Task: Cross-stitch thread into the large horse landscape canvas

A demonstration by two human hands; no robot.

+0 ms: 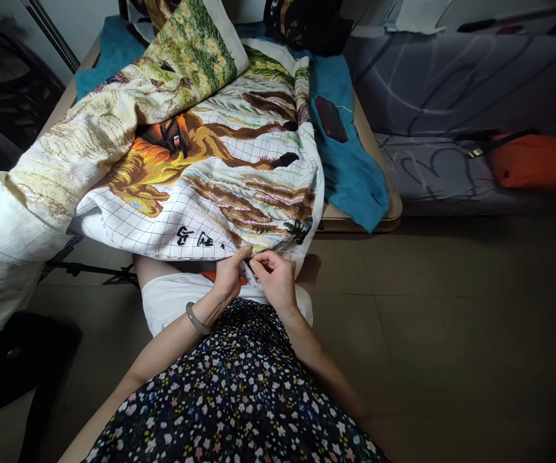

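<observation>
A large cross-stitch cloth (239,164) with a printed grid spreads over my lap and a low table, showing a stitched horse and brown ground. Its left part is rolled and folded over. My left hand (229,273) grips the cloth's near edge, thumb on top and fingers underneath, with a grey-green bangle (197,319) on the wrist. Close beside it, my right hand (275,276) is pinched at the same edge, right of the black stitched characters (205,239). Whatever is between its fingertips is too small to make out.
Under the cloth, a teal cover (355,173) lies on the table (393,209), with a dark red phone (330,119) on it. To the right stands a grey patterned sofa (422,154) holding an orange bag (538,161). A thin black stand (118,273) is at the left.
</observation>
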